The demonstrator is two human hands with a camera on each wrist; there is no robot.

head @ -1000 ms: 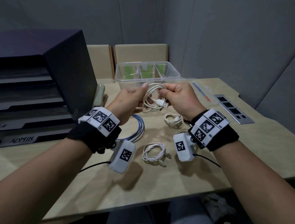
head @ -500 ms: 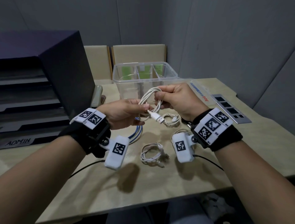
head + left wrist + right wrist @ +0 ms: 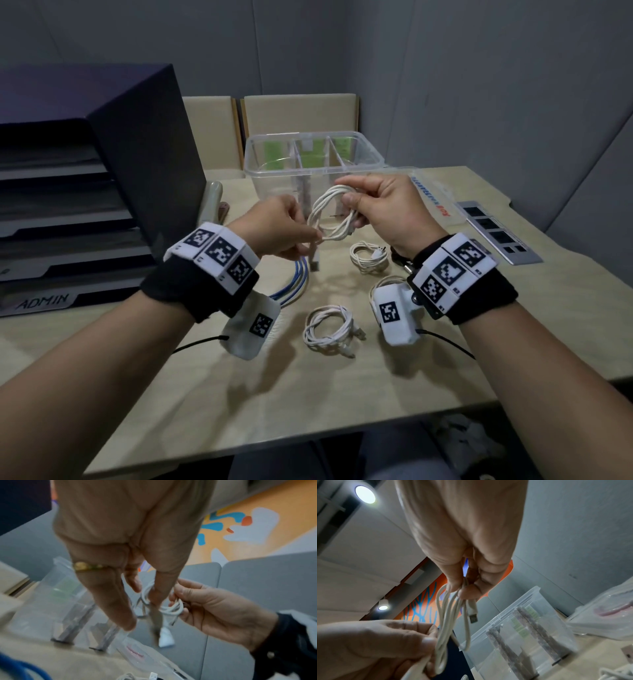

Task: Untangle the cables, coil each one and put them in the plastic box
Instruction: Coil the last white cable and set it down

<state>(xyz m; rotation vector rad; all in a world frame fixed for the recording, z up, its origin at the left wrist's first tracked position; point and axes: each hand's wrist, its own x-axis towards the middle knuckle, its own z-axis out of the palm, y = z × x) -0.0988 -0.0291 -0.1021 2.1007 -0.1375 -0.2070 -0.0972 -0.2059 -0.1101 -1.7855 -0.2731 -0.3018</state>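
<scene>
Cables are my job here: untangle, coil, box. Going left to right across my head view.

At far left stands a dark tray stack [image 3: 68, 205] labelled ADMIN. Just right of it, low on the table [image 3: 239, 394], a blue cable [image 3: 291, 287] curves out from under my left wrist.

My left hand [image 3: 274, 229], left of centre, pinches the lower end of a white cable coil [image 3: 332, 216] between thumb and fingertips. A USB plug [image 3: 314, 262] hangs loose just below that pinch.

At centre, above the table, the coil stretches between both hands in several long loops. Behind it, upper centre, sits the clear plastic box [image 3: 270, 150] with its dividers; no cable is in it.

My right hand [image 3: 383, 209], right of centre, grips the coil's upper end, fingers curled round the strands, thumb pressed on them. In the right wrist view a small connector [image 3: 473, 615] pokes free below my fingers.

Below the hands, three more white coils lie apart on the table: one at lower centre [image 3: 329, 330], one further up [image 3: 368, 257], one [image 3: 387, 282] half hidden by my right wrist camera.

My worries: the loops are held only at two ends, so easing either pinch could let them spring open. The dangling plug could snag on a divider when I lower the coil in.
</scene>
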